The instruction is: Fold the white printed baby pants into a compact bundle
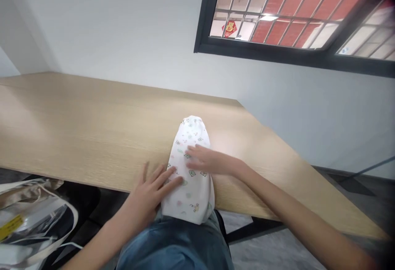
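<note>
Head view: a folded white printed cloth (193, 194) lies on the wooden surface (92, 130). Its long axis runs straight away from the person, and its near end hangs over the front edge toward the lap. The left hand (151, 192) rests open and flat on the cloth's lower left edge. The right hand (210, 161), also open, presses flat on its middle, reaching in from the right. A silvery bag (33, 216) sits low at left, well apart, and nothing blocks either hand.

Folded printed white cloth (191, 167) overhanging table edge
</note>
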The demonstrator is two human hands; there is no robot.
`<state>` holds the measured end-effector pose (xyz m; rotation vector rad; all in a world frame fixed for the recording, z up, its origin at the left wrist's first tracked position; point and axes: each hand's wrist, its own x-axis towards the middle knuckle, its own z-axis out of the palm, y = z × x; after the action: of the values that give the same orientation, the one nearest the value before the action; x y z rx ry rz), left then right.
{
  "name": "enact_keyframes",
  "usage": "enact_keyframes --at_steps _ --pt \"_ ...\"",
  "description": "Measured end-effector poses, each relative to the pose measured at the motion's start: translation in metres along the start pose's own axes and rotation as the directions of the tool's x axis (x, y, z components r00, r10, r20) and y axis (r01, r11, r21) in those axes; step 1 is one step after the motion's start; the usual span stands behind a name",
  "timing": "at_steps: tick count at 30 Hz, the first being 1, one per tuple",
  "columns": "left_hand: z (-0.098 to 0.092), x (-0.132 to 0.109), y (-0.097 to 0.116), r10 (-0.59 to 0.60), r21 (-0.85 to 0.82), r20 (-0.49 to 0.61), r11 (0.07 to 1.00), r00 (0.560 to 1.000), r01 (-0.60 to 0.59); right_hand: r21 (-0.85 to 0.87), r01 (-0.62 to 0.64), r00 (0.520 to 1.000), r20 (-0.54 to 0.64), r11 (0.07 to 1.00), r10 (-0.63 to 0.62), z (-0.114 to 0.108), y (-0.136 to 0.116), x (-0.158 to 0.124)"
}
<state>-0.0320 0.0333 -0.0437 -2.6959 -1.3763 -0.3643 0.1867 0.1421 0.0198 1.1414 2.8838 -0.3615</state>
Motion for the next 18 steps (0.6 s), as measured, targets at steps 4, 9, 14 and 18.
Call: enact_keyframes --at_steps 4,9,14,18 --pt "0.018 -0.003 -0.011 0.102 0.034 -0.219 0.995 0.970 -0.096 -0.139 0.132 0.991 -0.019 0.981 -0.136 0.030 -0.032 -0.064" --pt "0.015 0.003 -0.004 0.213 -0.063 -0.419 0.963 0.883 -0.263 -0.234 0.175 0.946 -0.229 0.956 -0.230 0.050 -0.040 -0.080" --pt "-0.026 0.013 0.000 0.184 -0.203 -0.573 0.912 0.799 -0.355 -0.022 0.192 0.907 -0.378 0.981 -0.186 0.008 -0.052 -0.082" --pt "-0.054 -0.019 0.030 0.035 -0.314 -0.577 0.913 0.816 -0.261 0.156 0.180 0.891 -0.443 0.971 -0.094 -0.003 -0.084 -0.109"
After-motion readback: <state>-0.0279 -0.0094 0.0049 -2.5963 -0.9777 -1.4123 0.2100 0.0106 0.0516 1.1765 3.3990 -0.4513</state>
